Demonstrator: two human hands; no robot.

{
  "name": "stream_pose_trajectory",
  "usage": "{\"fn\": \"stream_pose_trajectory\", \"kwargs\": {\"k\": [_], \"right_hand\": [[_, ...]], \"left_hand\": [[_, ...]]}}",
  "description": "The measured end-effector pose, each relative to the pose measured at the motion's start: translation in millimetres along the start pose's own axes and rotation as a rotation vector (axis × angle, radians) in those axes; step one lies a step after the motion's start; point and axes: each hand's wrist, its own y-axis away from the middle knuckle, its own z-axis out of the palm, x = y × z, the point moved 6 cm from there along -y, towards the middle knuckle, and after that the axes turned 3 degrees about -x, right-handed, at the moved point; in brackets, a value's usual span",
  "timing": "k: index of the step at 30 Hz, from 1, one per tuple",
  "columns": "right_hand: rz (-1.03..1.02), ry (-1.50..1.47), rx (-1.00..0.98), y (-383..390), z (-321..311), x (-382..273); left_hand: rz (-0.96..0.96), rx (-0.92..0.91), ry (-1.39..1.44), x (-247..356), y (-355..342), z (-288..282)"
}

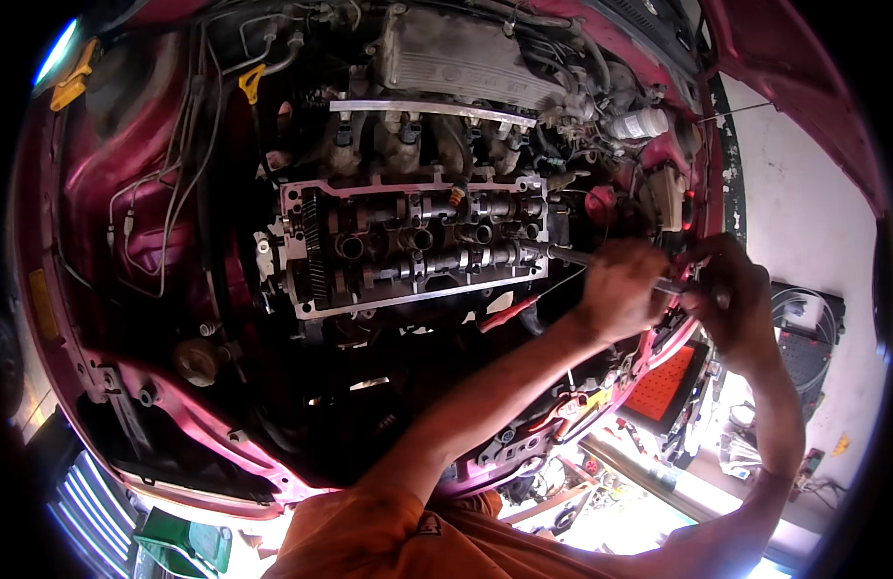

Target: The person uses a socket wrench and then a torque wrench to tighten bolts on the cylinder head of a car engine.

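An open engine's cylinder head lies in front of me with its camshafts bared. My left hand is closed round a socket extension bar, whose far end reaches the right end of the head. What its tip touches is too dark to tell. Just to the right, my right hand has its fingers curled round the bar's near end. A short stretch of metal shows between the two hands. The right fingers are partly in shadow.
Behind the head run a silver rail and a grey ribbed cover. A red-handled tool lies below the head's right end. Pink bodywork rims the bay. An orange panel and a green bin stand outside it.
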Motion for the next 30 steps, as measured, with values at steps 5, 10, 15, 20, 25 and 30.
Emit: {"fn": "stream_pose_trajectory", "kwargs": {"k": [5,10,15,20,25,30], "right_hand": [[0.027,-0.164,-0.039,37.8,-13.0,30.5],[0.056,0.002,-0.470,95.5,-11.7,-11.0],[-0.440,0.219,-0.394,27.4,6.9,-94.4],[-0.167,0.494,0.000,-17.0,-50.0,-55.2],[0.074,0.592,-0.415,45.2,-41.9,45.9],[-0.422,0.191,-0.425,38.8,-13.5,-65.0]], "left_hand": [[0.041,-0.209,-0.018,25.5,-12.4,14.8],[-0.092,-0.258,0.124,37.9,-14.2,39.2],[0.102,0.007,-0.389,15.8,-7.9,3.5],[-0.169,-0.517,-0.029,25.8,-10.5,33.3],[-0.131,-0.292,-0.014,18.7,-27.2,25.6],[-0.008,-0.290,0.060,30.2,1.2,57.9]]}}
